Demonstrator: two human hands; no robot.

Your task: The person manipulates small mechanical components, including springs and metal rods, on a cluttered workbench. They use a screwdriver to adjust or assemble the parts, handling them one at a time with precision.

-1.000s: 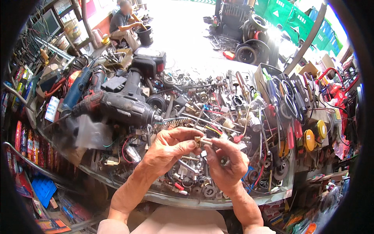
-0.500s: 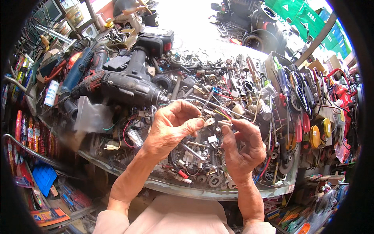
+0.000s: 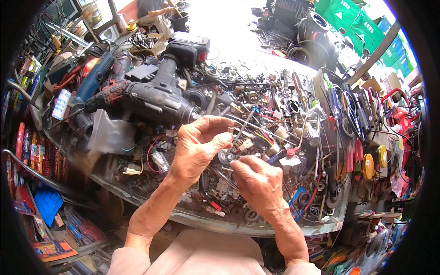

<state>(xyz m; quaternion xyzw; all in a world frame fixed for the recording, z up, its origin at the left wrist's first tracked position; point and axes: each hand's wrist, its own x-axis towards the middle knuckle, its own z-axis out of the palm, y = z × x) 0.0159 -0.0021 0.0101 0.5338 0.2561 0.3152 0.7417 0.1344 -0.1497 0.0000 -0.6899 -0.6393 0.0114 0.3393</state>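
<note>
Pinched between thumb and forefinger of my left hand (image 3: 199, 144) is a small brass-coloured metal piece (image 3: 231, 129). My right hand (image 3: 259, 183) is lower and to the right, fingers bent together over the heap of small metal parts (image 3: 256, 103); what they hold, if anything, is hidden. A spring, washers, wires and small connectors lie around both hands. A large dark cordless drill (image 3: 151, 98) lies behind my left hand, beside a translucent plastic bag (image 3: 110, 130).
A blue power tool (image 3: 94, 80) lies at left. A bin of pliers and screwdrivers (image 3: 343, 101) stands at right, yellow round containers (image 3: 369, 165) below it. The glass-like bench edge (image 3: 316, 229) runs before me. A seated person (image 3: 153, 13) works beyond by a black bucket.
My hands have moved apart. The right hand, which held a short pale cylinder, has dropped down and turned over into the parts. The left still holds the brass piece, now higher.
</note>
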